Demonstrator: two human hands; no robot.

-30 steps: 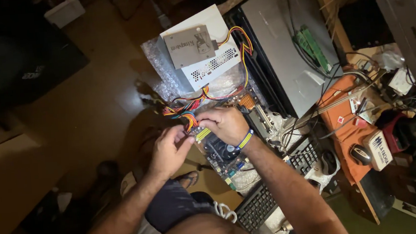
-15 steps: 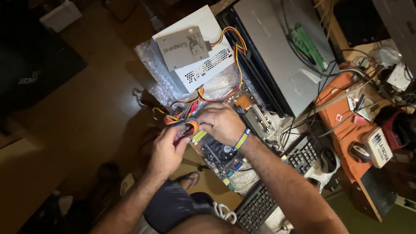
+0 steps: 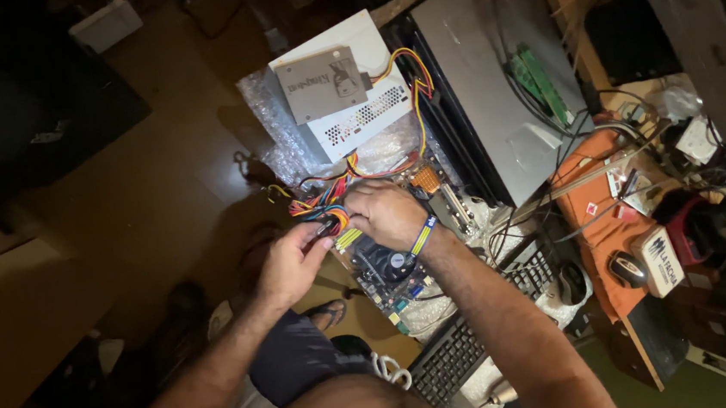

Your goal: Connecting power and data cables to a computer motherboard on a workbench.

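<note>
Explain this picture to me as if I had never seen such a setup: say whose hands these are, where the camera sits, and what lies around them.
The camera sits on a person's head and looks down, so both bare arms are their own. The left hand pinches a connector on a bundle of coloured wires. The right hand, with a striped wristband, rests on a circuit board. The wires run to a white power supply box with a flat grey drive on top. A grey computer case lies beside it, a black keyboard nearer the person.
</note>
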